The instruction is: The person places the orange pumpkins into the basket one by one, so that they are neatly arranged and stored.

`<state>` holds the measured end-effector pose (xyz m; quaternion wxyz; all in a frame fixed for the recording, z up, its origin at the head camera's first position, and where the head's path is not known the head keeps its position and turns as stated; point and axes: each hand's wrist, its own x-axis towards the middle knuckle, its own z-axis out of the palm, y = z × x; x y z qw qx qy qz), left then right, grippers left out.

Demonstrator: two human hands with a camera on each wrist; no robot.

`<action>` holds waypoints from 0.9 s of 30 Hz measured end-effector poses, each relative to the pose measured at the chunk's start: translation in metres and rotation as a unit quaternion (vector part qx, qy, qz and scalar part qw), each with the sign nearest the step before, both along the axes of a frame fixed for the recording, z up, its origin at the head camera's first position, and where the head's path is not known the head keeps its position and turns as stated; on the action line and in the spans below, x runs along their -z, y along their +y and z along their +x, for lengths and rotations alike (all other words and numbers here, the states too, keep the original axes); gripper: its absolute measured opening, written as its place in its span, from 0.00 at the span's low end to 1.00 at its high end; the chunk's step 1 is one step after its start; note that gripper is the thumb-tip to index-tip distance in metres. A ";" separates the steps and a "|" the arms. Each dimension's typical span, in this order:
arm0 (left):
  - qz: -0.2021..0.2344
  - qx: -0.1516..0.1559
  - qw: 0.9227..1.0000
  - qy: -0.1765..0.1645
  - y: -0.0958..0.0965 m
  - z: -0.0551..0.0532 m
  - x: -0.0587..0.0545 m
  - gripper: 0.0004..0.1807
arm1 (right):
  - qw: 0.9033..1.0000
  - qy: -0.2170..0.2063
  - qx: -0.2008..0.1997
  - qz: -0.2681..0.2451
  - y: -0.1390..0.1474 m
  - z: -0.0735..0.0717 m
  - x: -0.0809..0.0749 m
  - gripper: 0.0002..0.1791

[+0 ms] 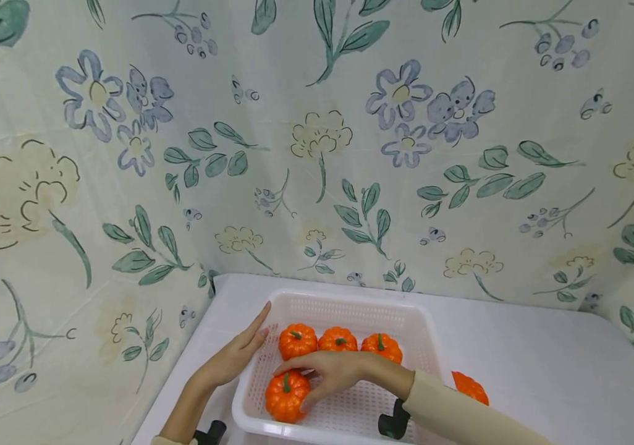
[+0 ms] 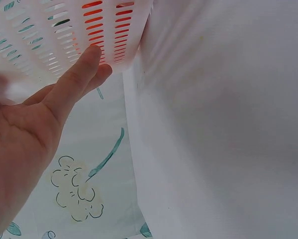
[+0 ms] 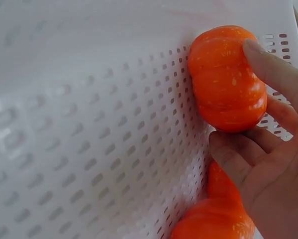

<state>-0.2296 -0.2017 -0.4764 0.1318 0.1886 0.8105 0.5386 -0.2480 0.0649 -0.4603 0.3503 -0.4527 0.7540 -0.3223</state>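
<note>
A white perforated plastic basket stands on the white table. My right hand reaches into it and grips a small orange pumpkin with a green stem, in the front left corner. In the right wrist view the thumb lies on one side of that pumpkin and the fingers curl round the other. Three more pumpkins sit in a row along the basket's back. My left hand rests against the basket's left side, fingers straight, and the left wrist view shows them at the slotted wall.
Right of the basket, another orange pumpkin lies on the white tabletop, partly hidden by the right sleeve. A curtain printed with flowers and leaves hangs behind the table and along its left side.
</note>
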 end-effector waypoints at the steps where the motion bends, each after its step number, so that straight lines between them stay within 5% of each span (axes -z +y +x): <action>1: 0.000 0.001 1.000 0.001 0.000 0.000 0.000 0.34 | 1.000 0.002 0.000 -0.001 0.000 0.000 0.000 0.35; 17: -0.001 -0.001 1.000 -0.001 0.002 0.001 -0.002 0.34 | 0.998 0.057 0.001 0.015 0.002 0.004 -0.007 0.37; 27: -0.016 -0.013 1.000 0.010 0.001 0.003 -0.001 0.33 | 0.994 0.097 0.038 0.020 0.011 0.011 -0.043 0.40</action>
